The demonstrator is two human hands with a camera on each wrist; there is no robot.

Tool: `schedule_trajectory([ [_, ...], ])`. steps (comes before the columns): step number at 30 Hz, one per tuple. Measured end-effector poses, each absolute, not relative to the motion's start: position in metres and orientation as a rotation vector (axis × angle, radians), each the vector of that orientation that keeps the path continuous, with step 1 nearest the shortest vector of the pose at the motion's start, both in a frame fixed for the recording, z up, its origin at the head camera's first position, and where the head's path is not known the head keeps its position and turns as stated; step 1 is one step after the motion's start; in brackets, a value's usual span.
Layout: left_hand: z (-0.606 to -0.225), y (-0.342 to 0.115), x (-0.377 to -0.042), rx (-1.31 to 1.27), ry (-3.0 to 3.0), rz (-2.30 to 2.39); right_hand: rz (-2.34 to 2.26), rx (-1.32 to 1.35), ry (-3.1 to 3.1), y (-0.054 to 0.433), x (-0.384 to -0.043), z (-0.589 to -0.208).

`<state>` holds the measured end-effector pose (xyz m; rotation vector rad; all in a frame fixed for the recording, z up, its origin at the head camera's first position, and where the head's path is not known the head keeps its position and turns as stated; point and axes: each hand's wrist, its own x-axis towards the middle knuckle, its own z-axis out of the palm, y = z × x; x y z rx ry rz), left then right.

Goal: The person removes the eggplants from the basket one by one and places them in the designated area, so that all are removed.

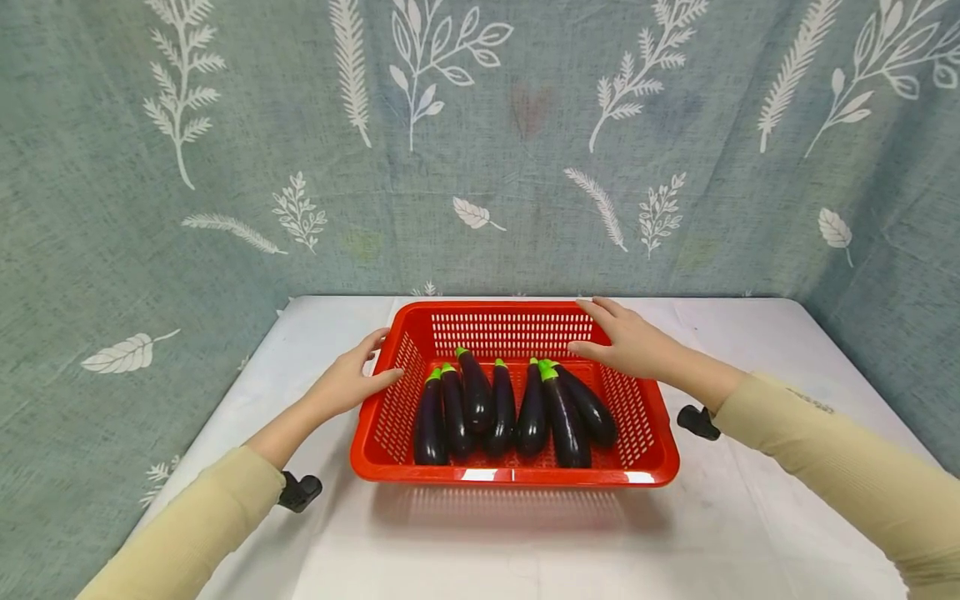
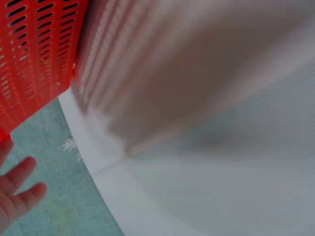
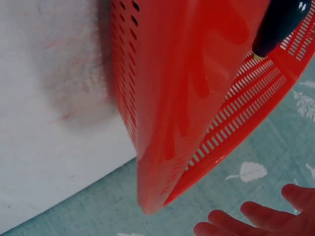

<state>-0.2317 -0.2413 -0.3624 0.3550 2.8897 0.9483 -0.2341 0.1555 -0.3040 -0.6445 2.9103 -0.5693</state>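
Several dark purple eggplants [image 1: 431,425] with green caps lie side by side in a red plastic basket [image 1: 420,475] with slotted walls. At the basket's left rim is my left hand [image 1: 347,379], its thumb reaching over the inside and its fingers spread along the outer side. The left wrist view shows those fingertips [image 2: 37,191] apart beside the red wall [image 2: 39,59]. My right hand [image 1: 626,340] hovers over the basket's right rear part with fingers extended and nothing in them. In the right wrist view, its straight fingers [image 3: 266,216] appear beyond the rim [image 3: 197,73].
The basket stands on a table with a white cloth [image 1: 465,558]. A grey-green curtain [image 1: 480,167] with white leaf prints hangs behind and at both sides. Black wrist-worn pieces [image 1: 300,492] show by both sleeves.
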Motion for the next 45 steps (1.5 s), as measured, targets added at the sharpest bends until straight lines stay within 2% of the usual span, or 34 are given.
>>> schedule_trajectory([
  [16,-0.385,-0.253,-0.240,0.496,2.711,1.394,-0.612,-0.566,2.823,0.139,-0.242,-0.304],
  [26,-0.371,-0.245,-0.232,0.552,2.647,1.458,-0.588,-0.548,2.810,0.124,-0.246,-0.306],
  [35,-0.392,-0.255,-0.246,0.561,2.664,1.442,-0.620,-0.548,2.783,0.106,-0.247,-0.312],
  [45,-0.393,-0.255,-0.245,0.549,2.659,1.453,-0.878,-0.248,2.591,0.099,-0.251,-0.330],
])
